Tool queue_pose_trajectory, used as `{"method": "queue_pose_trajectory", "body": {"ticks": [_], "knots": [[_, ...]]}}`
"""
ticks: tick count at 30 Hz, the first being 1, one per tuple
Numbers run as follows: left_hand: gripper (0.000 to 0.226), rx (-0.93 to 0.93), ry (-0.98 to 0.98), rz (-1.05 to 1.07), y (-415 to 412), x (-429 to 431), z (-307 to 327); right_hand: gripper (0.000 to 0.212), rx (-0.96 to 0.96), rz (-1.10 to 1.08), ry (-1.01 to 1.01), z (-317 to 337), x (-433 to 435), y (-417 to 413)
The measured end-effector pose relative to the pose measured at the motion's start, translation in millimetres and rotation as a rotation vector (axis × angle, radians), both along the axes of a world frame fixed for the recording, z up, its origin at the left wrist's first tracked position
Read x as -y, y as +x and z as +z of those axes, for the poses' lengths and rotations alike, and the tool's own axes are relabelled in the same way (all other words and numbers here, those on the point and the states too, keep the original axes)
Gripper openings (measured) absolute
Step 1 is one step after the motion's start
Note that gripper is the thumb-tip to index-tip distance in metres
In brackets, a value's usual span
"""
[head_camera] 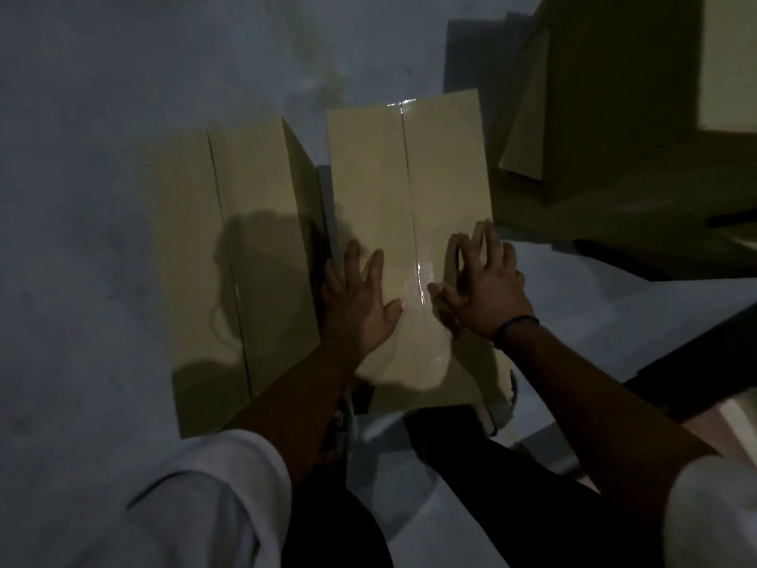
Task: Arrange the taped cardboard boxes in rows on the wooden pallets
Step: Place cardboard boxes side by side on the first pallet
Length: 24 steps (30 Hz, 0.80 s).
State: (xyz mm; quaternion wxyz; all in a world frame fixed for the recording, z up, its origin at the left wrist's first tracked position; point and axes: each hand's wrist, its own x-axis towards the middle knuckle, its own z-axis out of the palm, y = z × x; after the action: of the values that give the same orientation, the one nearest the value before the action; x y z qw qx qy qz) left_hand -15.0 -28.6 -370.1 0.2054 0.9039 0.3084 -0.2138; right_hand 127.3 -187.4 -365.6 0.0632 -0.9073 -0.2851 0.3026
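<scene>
Two tan cardboard boxes stand side by side on a grey floor in dim light. The right box [405,190] has shiny clear tape along its top seam. My left hand [358,297] lies flat with spread fingers on the near left part of its top. My right hand [485,284], a dark band on its wrist, rests with spread fingers at the near right edge of the same top. The left box [229,248] stands untouched, a narrow gap from the right one. No wooden pallet shows.
A stack of larger cardboard boxes [606,116] fills the upper right, close to the right box. Bare grey floor [102,116] spreads to the left and behind. My dark trousers and a shoe [499,407] are just below the right box.
</scene>
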Motion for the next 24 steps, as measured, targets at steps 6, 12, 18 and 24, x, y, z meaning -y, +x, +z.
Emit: {"method": "queue_pose_trajectory", "body": {"ticks": [6,12,18,24], "knots": [[0.107,0.117,-0.111,0.079,14.3,-4.6,-22.0,0.097,-0.017,-0.077,0.082,-19.4,-9.2,3.7],[0.106,0.149,-0.124,0.078,-8.9,4.6,28.1,0.102,-0.002,-0.112,0.057,35.5,0.0,-26.3],[0.123,0.035,-0.181,-0.007,-35.5,23.2,166.0,0.106,0.001,-0.237,0.013,169.2,16.6,-75.2],[0.128,0.078,-0.217,-0.093,-81.9,30.5,316.5,0.106,0.083,-0.318,-0.015,320.1,31.0,-132.0]]}}
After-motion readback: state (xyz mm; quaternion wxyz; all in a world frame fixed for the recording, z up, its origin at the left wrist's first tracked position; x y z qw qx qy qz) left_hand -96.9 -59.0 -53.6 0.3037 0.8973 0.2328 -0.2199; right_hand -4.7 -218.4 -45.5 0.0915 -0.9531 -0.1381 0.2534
